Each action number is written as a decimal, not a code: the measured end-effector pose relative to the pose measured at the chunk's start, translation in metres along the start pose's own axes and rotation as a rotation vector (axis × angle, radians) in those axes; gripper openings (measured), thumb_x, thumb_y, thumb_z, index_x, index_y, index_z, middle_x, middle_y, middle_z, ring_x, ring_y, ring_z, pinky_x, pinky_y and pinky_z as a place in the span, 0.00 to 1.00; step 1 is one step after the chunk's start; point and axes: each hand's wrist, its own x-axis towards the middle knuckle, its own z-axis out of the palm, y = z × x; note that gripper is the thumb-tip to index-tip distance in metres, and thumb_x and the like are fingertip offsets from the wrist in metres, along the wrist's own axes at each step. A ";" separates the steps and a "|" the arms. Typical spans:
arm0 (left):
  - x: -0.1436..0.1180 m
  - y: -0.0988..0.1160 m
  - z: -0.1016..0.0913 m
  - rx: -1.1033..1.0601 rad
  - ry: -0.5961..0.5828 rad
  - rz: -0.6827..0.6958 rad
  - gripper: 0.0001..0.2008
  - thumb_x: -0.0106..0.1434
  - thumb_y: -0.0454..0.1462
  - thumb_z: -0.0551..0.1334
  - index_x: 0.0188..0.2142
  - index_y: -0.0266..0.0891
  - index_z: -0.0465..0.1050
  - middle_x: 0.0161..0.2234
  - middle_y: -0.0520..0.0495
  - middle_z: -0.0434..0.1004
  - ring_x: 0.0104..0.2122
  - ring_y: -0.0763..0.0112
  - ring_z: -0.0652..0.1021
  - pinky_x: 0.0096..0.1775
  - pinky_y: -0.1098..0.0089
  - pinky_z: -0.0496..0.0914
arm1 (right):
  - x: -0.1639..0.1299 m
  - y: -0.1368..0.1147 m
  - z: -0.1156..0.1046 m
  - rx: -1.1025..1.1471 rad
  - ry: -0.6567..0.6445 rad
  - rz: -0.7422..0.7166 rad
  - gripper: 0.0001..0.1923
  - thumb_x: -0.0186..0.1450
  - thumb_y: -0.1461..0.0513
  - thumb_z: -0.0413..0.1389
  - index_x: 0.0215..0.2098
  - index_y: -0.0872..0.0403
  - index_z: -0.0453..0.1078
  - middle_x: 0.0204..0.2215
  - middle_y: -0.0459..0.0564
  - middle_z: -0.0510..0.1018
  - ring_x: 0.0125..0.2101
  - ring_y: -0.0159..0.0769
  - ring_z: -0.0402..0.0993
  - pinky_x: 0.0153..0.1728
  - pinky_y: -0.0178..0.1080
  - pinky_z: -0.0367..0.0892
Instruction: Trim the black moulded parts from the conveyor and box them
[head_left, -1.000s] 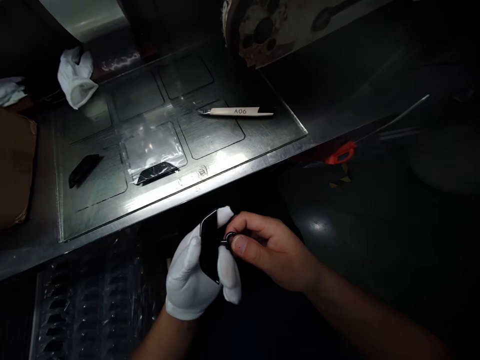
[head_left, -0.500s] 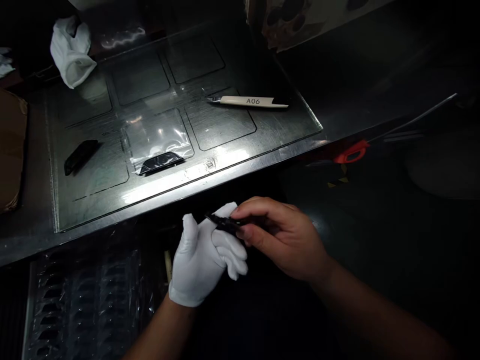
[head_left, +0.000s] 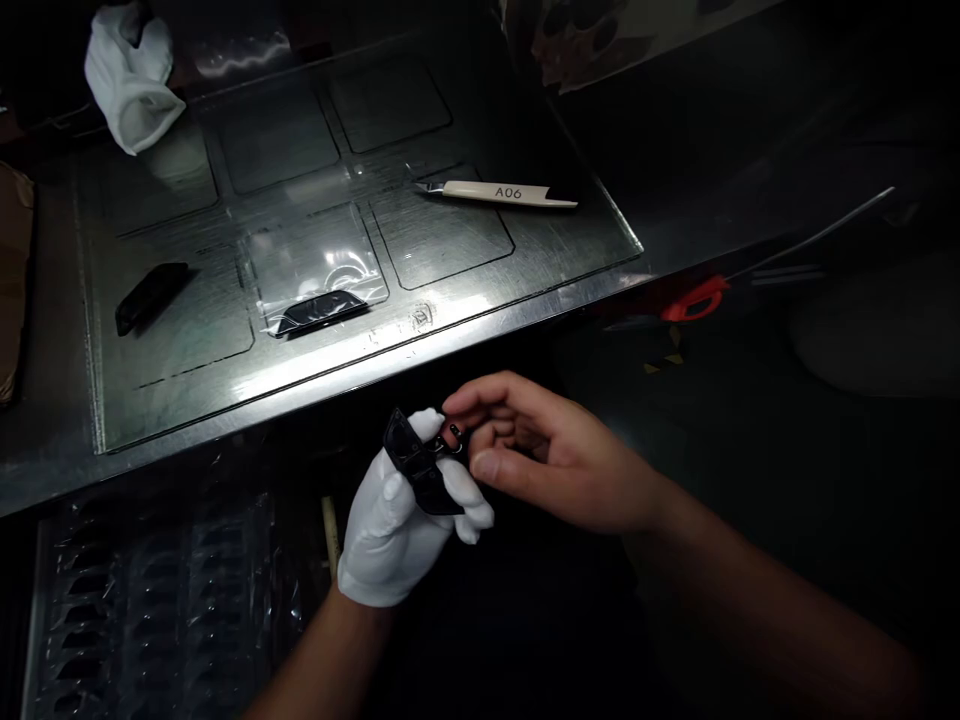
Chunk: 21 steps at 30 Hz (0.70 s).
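Observation:
In the head view, my left hand (head_left: 382, 550) wears a white glove and is closed around a black plastic part (head_left: 420, 470). The part is a slanted trapezoid with small raised details, and a little looped tab juts from its right side. My bare right hand (head_left: 555, 455) is beside that tab, thumb and index finger apart. One of its fingertips is behind the loop; whether it touches is unclear. Two similar black parts lie on the bench: one (head_left: 152, 297) at the left, another (head_left: 322, 312) on a clear plastic bag (head_left: 311, 250).
A white-handled craft knife (head_left: 495, 193) marked A06 lies on the clear sheet over the metal bench (head_left: 247, 400). A white glove (head_left: 131, 85) and a cardboard box (head_left: 13, 280) are at left. Below are a clear tray (head_left: 150, 600) of parts and a red-handled tool (head_left: 694, 298).
The black part has passed from my right fingers into my gloved left hand, and its face is turned up. My right hand has loosened. The view has shifted slightly.

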 end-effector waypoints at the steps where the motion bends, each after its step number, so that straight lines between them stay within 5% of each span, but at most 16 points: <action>1: 0.000 0.000 0.001 0.010 0.008 -0.003 0.20 0.70 0.49 0.65 0.59 0.51 0.76 0.35 0.49 0.86 0.31 0.69 0.84 0.29 0.76 0.77 | 0.001 0.002 0.003 0.082 0.018 0.062 0.16 0.70 0.58 0.62 0.55 0.52 0.72 0.43 0.47 0.81 0.37 0.30 0.79 0.38 0.32 0.75; 5: -0.001 0.002 0.001 0.051 0.007 -0.013 0.20 0.68 0.50 0.67 0.57 0.51 0.78 0.33 0.51 0.85 0.28 0.71 0.83 0.29 0.75 0.77 | 0.009 0.007 0.008 0.255 -0.041 0.223 0.11 0.71 0.55 0.62 0.38 0.55 0.73 0.29 0.43 0.77 0.28 0.26 0.74 0.30 0.29 0.69; 9: -0.005 0.008 -0.001 0.167 0.043 -0.070 0.21 0.65 0.47 0.71 0.56 0.50 0.78 0.35 0.49 0.86 0.32 0.67 0.84 0.33 0.71 0.78 | 0.011 0.007 0.004 0.156 -0.083 0.205 0.12 0.70 0.55 0.62 0.35 0.55 0.72 0.27 0.42 0.75 0.26 0.26 0.71 0.28 0.30 0.66; 14: -0.003 0.020 0.001 0.561 0.380 -0.064 0.20 0.59 0.35 0.76 0.52 0.47 0.82 0.46 0.49 0.87 0.44 0.66 0.85 0.45 0.75 0.78 | 0.005 0.007 0.009 -0.673 0.100 -0.335 0.08 0.72 0.63 0.58 0.37 0.59 0.75 0.29 0.48 0.75 0.29 0.30 0.69 0.30 0.35 0.64; 16: 0.000 0.022 -0.001 0.603 0.442 -0.047 0.21 0.58 0.34 0.77 0.52 0.48 0.82 0.48 0.51 0.86 0.46 0.68 0.84 0.46 0.77 0.77 | 0.005 0.009 0.013 -0.840 0.121 -0.464 0.09 0.72 0.65 0.55 0.36 0.61 0.76 0.29 0.50 0.75 0.29 0.32 0.69 0.30 0.37 0.63; 18: 0.000 0.021 -0.006 0.555 0.419 -0.081 0.21 0.59 0.36 0.76 0.53 0.45 0.82 0.45 0.49 0.87 0.40 0.68 0.85 0.43 0.74 0.78 | 0.006 0.011 0.014 -0.768 0.104 -0.406 0.09 0.72 0.64 0.56 0.37 0.60 0.76 0.30 0.49 0.75 0.29 0.31 0.69 0.30 0.35 0.64; 21: -0.006 0.019 -0.012 0.384 0.299 -0.158 0.24 0.58 0.40 0.77 0.53 0.36 0.80 0.35 0.43 0.86 0.28 0.67 0.83 0.33 0.71 0.78 | 0.010 0.011 0.013 -0.382 -0.009 -0.080 0.09 0.71 0.58 0.60 0.36 0.56 0.72 0.27 0.44 0.73 0.26 0.27 0.69 0.27 0.31 0.64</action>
